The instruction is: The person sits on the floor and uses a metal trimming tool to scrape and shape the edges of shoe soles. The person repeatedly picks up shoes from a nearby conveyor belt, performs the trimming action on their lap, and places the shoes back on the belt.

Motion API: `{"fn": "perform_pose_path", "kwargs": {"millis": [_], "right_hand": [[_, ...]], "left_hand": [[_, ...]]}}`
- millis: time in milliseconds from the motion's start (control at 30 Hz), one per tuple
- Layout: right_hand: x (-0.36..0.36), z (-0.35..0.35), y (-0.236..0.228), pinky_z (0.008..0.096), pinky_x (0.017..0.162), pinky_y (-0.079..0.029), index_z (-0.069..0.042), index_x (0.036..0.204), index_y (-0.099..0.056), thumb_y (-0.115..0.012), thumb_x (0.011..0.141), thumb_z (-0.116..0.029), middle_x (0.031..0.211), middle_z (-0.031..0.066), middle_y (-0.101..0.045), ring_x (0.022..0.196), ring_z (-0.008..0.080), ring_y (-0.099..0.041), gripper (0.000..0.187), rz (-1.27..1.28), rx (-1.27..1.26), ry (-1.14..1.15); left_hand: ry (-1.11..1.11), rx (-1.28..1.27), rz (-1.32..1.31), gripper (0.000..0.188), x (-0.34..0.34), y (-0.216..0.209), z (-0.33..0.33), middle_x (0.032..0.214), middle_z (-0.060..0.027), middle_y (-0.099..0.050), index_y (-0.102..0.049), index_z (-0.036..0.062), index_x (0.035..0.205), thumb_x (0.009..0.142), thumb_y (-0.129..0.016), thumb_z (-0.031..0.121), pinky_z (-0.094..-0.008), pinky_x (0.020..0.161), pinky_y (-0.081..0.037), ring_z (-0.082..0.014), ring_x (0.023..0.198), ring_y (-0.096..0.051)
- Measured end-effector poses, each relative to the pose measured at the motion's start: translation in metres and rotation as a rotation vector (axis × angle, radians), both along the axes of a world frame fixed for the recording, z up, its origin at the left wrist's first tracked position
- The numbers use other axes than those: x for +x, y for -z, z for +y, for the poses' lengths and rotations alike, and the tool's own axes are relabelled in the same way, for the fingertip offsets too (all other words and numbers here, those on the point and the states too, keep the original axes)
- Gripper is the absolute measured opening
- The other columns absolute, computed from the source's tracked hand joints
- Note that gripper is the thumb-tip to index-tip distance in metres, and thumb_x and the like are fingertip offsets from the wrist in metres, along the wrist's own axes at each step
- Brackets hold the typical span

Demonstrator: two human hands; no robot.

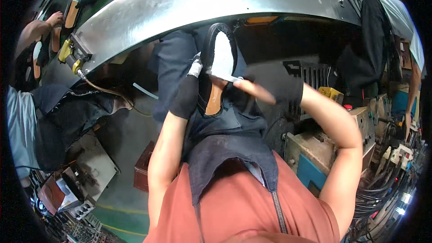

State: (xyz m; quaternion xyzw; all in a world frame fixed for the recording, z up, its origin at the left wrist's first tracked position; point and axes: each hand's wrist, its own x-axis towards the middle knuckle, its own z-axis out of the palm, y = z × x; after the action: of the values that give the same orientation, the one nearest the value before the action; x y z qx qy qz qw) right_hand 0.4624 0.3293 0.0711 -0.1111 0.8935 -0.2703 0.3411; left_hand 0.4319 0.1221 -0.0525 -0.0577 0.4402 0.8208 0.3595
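Note:
A black shoe (208,56) rests sole side up over my lap, its toe pointing away from me. The front of its underside is white and the heel end is tan. My left hand (195,68), with white wrapping on its fingers and a black wrist sleeve, grips the shoe's left side. Over the right side, my right hand (256,91) is partly smeared by motion. Its fingers are closed on a thin whitish piece (228,78) that touches the shoe at the lower edge of the white area. I cannot make out that piece's kind.
A curved metal bench (180,4) spans the far side. At its left end is a yellow air tool (67,54) with a hose. Another person's hand (55,19) is near several shoes at far left. A wooden-topped box (310,150) and cables (378,202) are at right.

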Motion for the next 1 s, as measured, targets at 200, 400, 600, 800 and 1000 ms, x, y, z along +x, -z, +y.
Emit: {"fn": "perform_pose_path", "kwargs": {"millis": [200,400,600,800,1000], "right_hand": [[0.023,0.011,0.075,0.0436,0.056,-0.049,-0.002,0.080,-0.064,-0.053,0.089,-0.039,0.073,0.0222,-0.062,0.067,0.0378,-0.063,0.040,0.528,-0.023,0.025],[0.007,0.031,0.014,0.0433,0.060,-0.051,-0.002,0.079,-0.064,-0.054,0.088,-0.045,0.072,0.0235,-0.061,0.068,0.0377,-0.063,0.045,0.292,0.256,-0.238],[0.004,0.001,0.030,0.0412,0.056,-0.049,-0.006,0.078,-0.061,-0.052,0.090,-0.041,0.068,0.0158,-0.058,0.062,0.0321,-0.062,0.039,0.556,-0.122,-0.235],[0.036,-0.034,0.009,0.0399,0.057,-0.048,-0.008,0.076,-0.059,-0.055,0.086,-0.048,0.067,0.0102,-0.055,0.058,0.0284,-0.059,0.041,0.757,-0.315,-0.462],[0.072,0.012,0.070,0.0298,0.057,-0.047,-0.006,0.099,-0.066,-0.045,0.096,-0.043,0.073,0.0083,-0.062,0.059,0.0161,-0.058,0.043,-0.009,-0.242,0.294]], "left_hand": [[-0.324,-0.950,1.014,0.046,0.017,0.027,0.026,0.128,-0.0229,-0.045,-0.040,-0.0012,0.130,0.090,-0.052,0.016,-0.0398,0.101,-0.035,-0.0370,0.118,-0.045],[-0.141,-0.953,0.874,0.064,0.010,0.036,0.023,0.129,-0.0252,-0.042,-0.036,-0.0039,0.132,0.084,-0.066,0.024,-0.0403,0.101,-0.035,-0.0381,0.121,-0.043],[0.125,-0.552,0.712,0.105,0.015,0.022,0.000,0.135,-0.0232,-0.036,-0.018,-0.0057,0.140,0.068,-0.081,0.036,-0.0398,0.108,-0.028,-0.0321,0.130,-0.034],[0.270,-0.785,0.915,0.120,0.014,0.020,-0.019,0.146,-0.0271,-0.018,-0.011,-0.0068,0.142,0.062,-0.082,0.048,-0.0420,0.113,-0.017,-0.0393,0.138,-0.017],[0.259,-0.770,0.937,0.122,0.022,0.020,-0.022,0.148,-0.0271,-0.014,-0.003,-0.0047,0.144,0.064,-0.082,0.041,-0.0449,0.113,-0.014,-0.0402,0.139,-0.014]]}}
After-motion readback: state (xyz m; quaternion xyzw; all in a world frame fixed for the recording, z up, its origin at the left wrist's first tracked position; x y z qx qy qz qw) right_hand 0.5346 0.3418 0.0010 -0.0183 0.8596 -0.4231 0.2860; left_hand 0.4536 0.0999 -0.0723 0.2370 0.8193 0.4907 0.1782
